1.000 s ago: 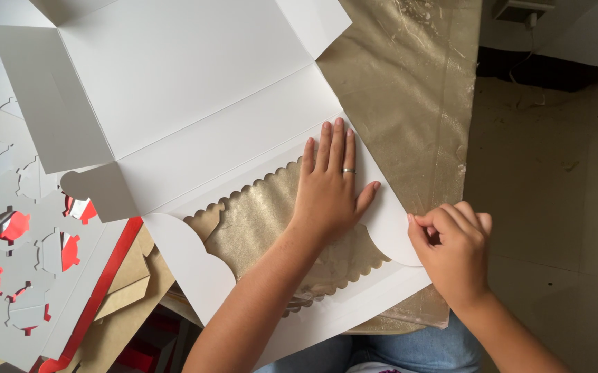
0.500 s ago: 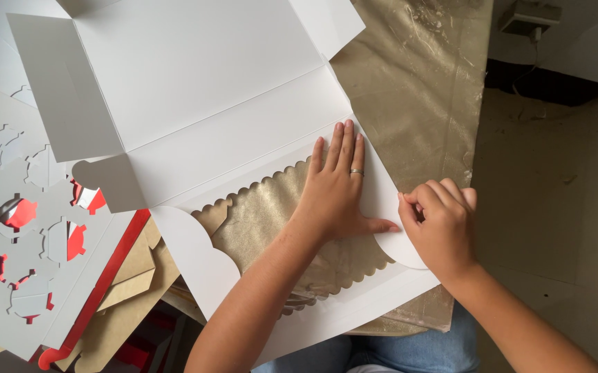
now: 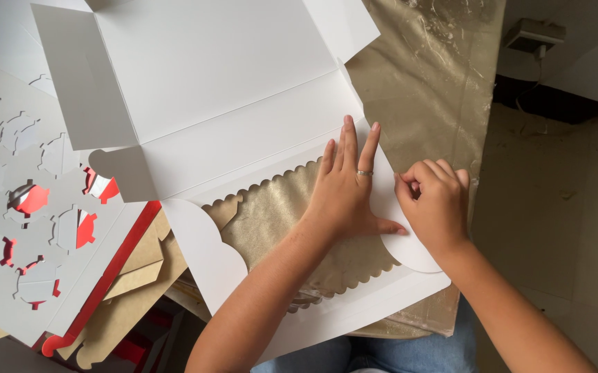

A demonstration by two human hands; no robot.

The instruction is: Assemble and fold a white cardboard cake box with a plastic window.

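Flat left hand (image 3: 346, 190) on smooth scalloped white cardboard (image 3: 209, 97)

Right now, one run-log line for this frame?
left hand: flat on white die-cut box blank | right hand: curled at blank's rounded side flap | beside: punched insert sheet | surface: gold-covered table

Die-cut grey sheets (image 3: 29, 228) over red, brown card (image 3: 133, 276) left; wall box (image 3: 535, 36).
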